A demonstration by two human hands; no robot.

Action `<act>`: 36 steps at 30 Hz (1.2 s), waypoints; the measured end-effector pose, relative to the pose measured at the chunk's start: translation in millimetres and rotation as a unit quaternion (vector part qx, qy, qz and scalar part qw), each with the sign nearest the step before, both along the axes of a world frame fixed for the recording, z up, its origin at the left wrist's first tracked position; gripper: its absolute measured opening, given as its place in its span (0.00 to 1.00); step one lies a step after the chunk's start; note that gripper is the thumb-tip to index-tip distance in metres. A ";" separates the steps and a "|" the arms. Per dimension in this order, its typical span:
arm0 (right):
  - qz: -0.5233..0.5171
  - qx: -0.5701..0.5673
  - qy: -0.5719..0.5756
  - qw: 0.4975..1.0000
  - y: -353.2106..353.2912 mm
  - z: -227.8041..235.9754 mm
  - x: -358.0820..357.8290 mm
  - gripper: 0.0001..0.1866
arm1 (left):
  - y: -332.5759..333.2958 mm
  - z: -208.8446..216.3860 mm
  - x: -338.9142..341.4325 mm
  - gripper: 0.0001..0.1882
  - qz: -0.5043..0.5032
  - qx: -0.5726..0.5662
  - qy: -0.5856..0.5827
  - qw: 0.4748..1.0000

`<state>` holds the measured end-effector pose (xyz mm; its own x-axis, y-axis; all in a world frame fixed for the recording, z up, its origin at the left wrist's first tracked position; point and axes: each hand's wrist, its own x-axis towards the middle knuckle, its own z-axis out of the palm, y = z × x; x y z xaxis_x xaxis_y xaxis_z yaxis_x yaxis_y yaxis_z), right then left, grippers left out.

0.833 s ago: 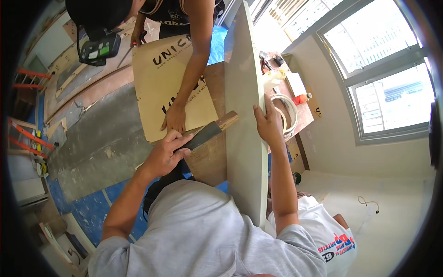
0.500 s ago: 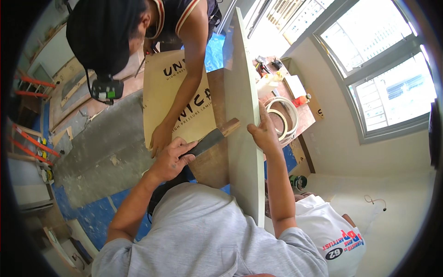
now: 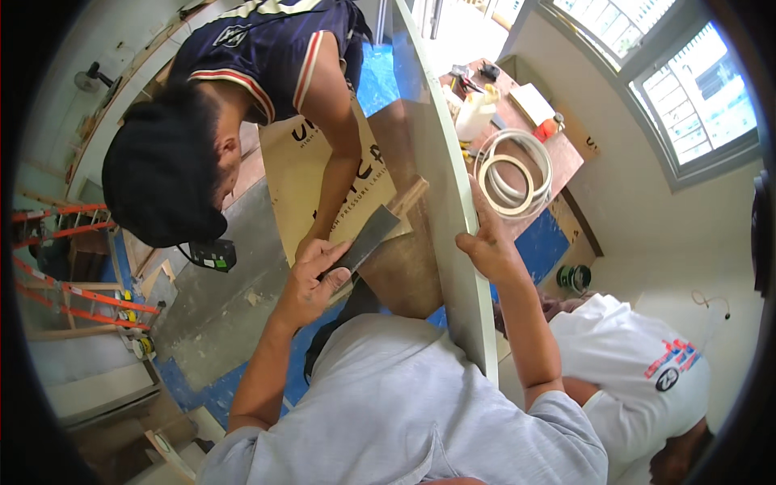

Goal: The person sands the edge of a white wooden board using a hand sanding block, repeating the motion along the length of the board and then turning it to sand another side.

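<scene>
My left hand (image 3: 311, 283) is closed round a sanding block (image 3: 373, 234), a pale wooden stick wrapped in a dark grey sheet. The block points up and to the right, its bare wooden end close to the panel's face. A tall, pale grey-green panel (image 3: 446, 198) stands on edge in front of me. Along its right side, my right hand (image 3: 489, 242) grips the long edge, thumb on the near side and fingers partly hidden behind. Beyond my left hand, a co-worker's arm (image 3: 338, 182) reaches down over a tan printed sheet (image 3: 283, 166).
A co-worker in a black cap (image 3: 162, 170) bends close at the left. Another person in a white shirt (image 3: 622, 364) is low at the right. Tape rolls (image 3: 517, 174), bottles and tools lie on a board (image 3: 562, 158). An orange ladder (image 3: 81, 295) stands far left.
The view has shifted, so the window sits higher and farther right. The co-worker in the cap has leaned lower and to the left. Both my hands keep their holds.
</scene>
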<state>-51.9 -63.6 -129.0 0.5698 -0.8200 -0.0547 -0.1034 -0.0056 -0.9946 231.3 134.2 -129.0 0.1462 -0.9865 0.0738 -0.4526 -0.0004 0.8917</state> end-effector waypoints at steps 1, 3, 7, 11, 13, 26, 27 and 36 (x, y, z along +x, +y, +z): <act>0.003 0.000 0.035 0.999 10.0 3.0 -6.7 0.56 | -0.1 1.9 -0.2 0.26 0.000 -0.015 0.004 1.000; 0.007 -0.002 0.071 0.997 24.9 9.8 -15.2 0.56 | 1.7 11.0 0.1 0.28 -0.003 -0.003 0.006 1.000; -0.001 -0.053 0.033 0.998 45.4 -7.1 -29.4 0.56 | -3.0 16.0 -4.1 0.28 -0.002 0.024 0.038 0.999; 0.004 0.026 0.029 0.999 51.6 13.6 -30.2 0.56 | 1.5 16.0 -0.7 0.31 -0.011 0.026 0.033 0.999; 0.005 0.026 0.041 0.999 57.3 17.2 -28.8 0.56 | 8.3 17.3 2.3 0.31 -0.011 0.028 0.030 0.999; 0.029 0.061 -0.018 0.998 48.1 7.0 -21.6 0.55 | 9.2 66.2 12.9 0.26 0.017 0.017 -0.050 0.998; 0.029 0.063 -0.022 0.997 50.0 11.9 -19.8 0.55 | 4.3 74.4 18.9 0.26 0.009 0.008 -0.087 0.996; 0.023 -0.066 0.020 0.997 34.5 -8.6 -16.9 0.52 | -41.2 170.1 27.5 0.25 -0.005 0.005 -0.256 0.967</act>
<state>-68.8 -29.0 -137.6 0.6068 -0.7944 0.0280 -0.1403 -0.1418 -0.9799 258.8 93.0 41.1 0.0829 -0.9888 0.1243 -0.8347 -0.0008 0.5507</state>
